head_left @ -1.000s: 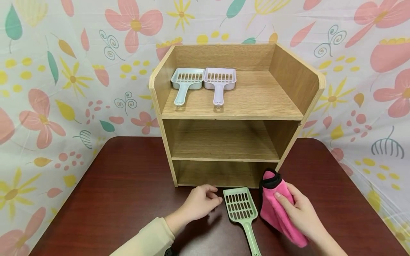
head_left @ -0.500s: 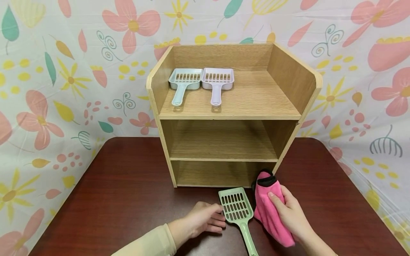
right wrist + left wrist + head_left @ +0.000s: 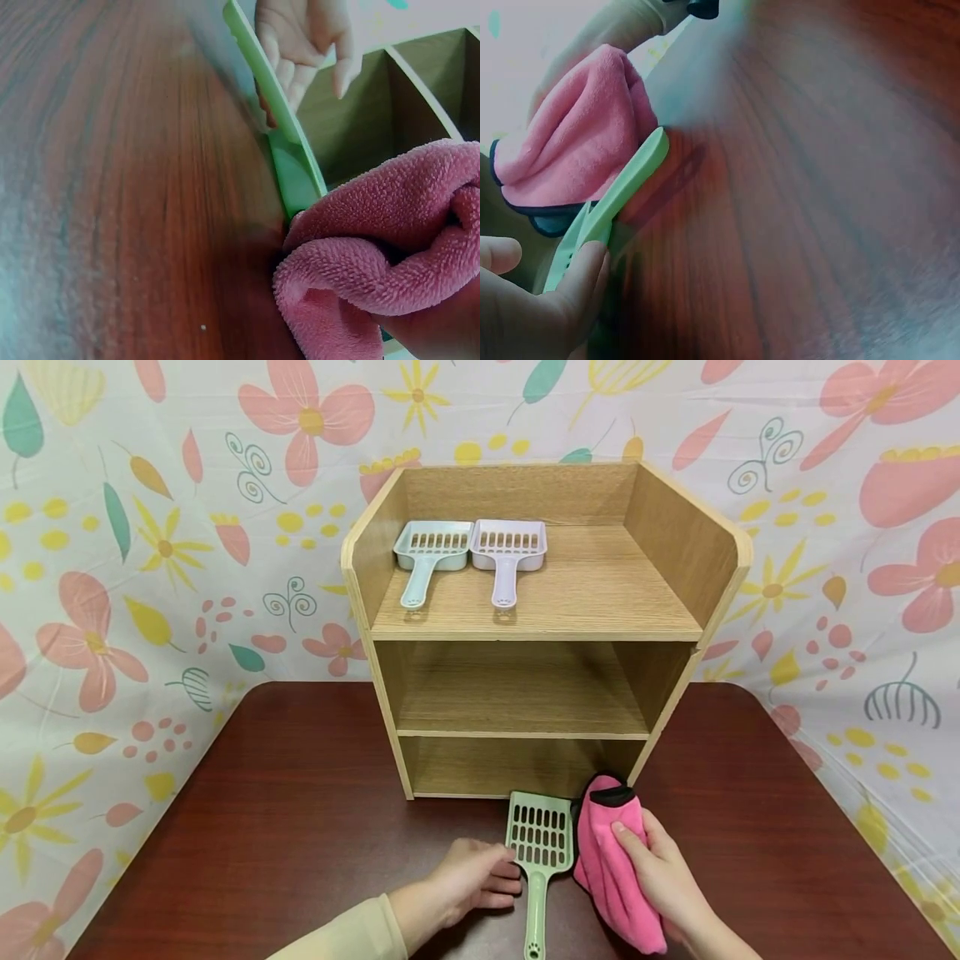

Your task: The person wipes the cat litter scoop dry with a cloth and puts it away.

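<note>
- Left hand fingertips touching the left edge of the slotted pale-green plastic scoop, fingers loosely curled and close together, not wrapped round it; cream sleeve trailing toward 7 o'clock
- Right hand gripping a folded pink microfibre cloth with black trim, fingers curled over its top; pressed against the scoop's right edge, at 3 o'clock of it
- Scoop flat on the dark reddish wooden table, handle toward 6 o'clock, head just before the light wooden three-tier shelf
- At 12 o'clock on the top tier, side by side: pale-blue scoop; lilac scoop
</note>
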A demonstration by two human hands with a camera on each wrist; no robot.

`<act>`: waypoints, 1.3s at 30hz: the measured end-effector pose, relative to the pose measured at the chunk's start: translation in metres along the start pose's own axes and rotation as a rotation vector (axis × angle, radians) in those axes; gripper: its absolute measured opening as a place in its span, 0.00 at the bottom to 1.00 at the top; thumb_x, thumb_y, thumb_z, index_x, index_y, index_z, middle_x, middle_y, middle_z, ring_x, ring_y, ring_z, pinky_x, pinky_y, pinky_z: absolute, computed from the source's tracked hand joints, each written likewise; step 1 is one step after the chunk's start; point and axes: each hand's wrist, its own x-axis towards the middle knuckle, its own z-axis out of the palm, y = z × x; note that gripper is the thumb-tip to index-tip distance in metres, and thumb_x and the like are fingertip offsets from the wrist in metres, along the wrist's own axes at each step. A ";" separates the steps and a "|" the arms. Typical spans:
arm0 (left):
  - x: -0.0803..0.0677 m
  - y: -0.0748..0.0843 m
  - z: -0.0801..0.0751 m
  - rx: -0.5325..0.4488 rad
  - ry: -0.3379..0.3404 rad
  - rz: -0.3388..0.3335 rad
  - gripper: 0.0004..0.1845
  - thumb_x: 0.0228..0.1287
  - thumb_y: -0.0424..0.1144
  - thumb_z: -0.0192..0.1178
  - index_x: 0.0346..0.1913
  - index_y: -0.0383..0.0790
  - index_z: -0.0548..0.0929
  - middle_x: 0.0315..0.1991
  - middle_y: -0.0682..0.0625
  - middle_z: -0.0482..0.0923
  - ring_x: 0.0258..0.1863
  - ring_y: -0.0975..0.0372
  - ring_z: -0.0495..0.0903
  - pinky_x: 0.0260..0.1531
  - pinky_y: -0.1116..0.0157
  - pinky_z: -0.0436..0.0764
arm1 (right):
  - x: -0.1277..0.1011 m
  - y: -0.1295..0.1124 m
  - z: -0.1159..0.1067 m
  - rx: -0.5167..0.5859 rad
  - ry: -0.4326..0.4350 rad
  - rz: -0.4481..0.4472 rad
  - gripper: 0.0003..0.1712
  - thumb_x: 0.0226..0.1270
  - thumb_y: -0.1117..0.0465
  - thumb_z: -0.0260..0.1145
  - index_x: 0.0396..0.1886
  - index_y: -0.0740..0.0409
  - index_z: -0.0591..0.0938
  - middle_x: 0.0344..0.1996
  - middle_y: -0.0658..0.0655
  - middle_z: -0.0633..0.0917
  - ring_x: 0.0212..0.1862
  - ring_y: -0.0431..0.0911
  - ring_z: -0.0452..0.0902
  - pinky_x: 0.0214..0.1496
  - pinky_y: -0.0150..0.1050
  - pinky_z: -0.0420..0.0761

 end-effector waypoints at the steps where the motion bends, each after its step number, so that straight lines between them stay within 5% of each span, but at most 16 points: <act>1: -0.001 0.000 0.000 0.002 -0.010 -0.010 0.23 0.59 0.35 0.56 0.51 0.19 0.69 0.39 0.33 0.82 0.35 0.52 0.84 0.36 0.56 0.84 | 0.000 0.000 0.000 -0.004 0.002 -0.001 0.20 0.74 0.54 0.51 0.60 0.57 0.66 0.37 0.41 0.80 0.39 0.32 0.77 0.42 0.28 0.77; 11: -0.006 -0.007 0.007 -0.003 -0.134 -0.077 0.17 0.59 0.37 0.55 0.47 0.27 0.72 0.40 0.36 0.81 0.37 0.51 0.83 0.38 0.53 0.83 | 0.000 0.001 0.003 -0.003 0.012 -0.007 0.19 0.74 0.54 0.51 0.58 0.58 0.66 0.37 0.41 0.80 0.39 0.32 0.76 0.41 0.28 0.76; 21: -0.003 -0.009 0.003 0.000 -0.112 -0.047 0.14 0.56 0.34 0.57 0.44 0.31 0.72 0.34 0.45 0.78 0.29 0.57 0.81 0.37 0.54 0.83 | -0.001 0.000 0.002 0.003 0.013 -0.008 0.19 0.74 0.53 0.52 0.58 0.58 0.67 0.37 0.41 0.80 0.39 0.32 0.76 0.42 0.28 0.76; 26: -0.003 -0.009 -0.006 0.047 -0.094 -0.006 0.22 0.52 0.31 0.61 0.50 0.24 0.71 0.32 0.46 0.77 0.26 0.61 0.80 0.31 0.59 0.84 | -0.001 -0.002 -0.001 0.025 0.018 -0.016 0.19 0.73 0.53 0.53 0.57 0.57 0.67 0.35 0.42 0.81 0.38 0.33 0.77 0.40 0.28 0.77; 31: -0.005 -0.006 -0.021 0.219 -0.076 0.121 0.22 0.45 0.27 0.65 0.46 0.23 0.72 0.31 0.45 0.78 0.26 0.63 0.79 0.27 0.67 0.81 | -0.003 -0.006 -0.006 0.049 0.007 -0.020 0.18 0.73 0.52 0.53 0.55 0.58 0.67 0.35 0.43 0.82 0.36 0.35 0.78 0.39 0.30 0.78; 39: -0.005 0.007 -0.041 0.646 -0.027 0.364 0.14 0.40 0.27 0.65 0.35 0.31 0.79 0.26 0.49 0.79 0.22 0.68 0.73 0.23 0.73 0.74 | -0.002 -0.011 -0.011 0.064 0.019 -0.040 0.15 0.73 0.52 0.53 0.51 0.56 0.70 0.33 0.44 0.82 0.35 0.35 0.78 0.38 0.30 0.79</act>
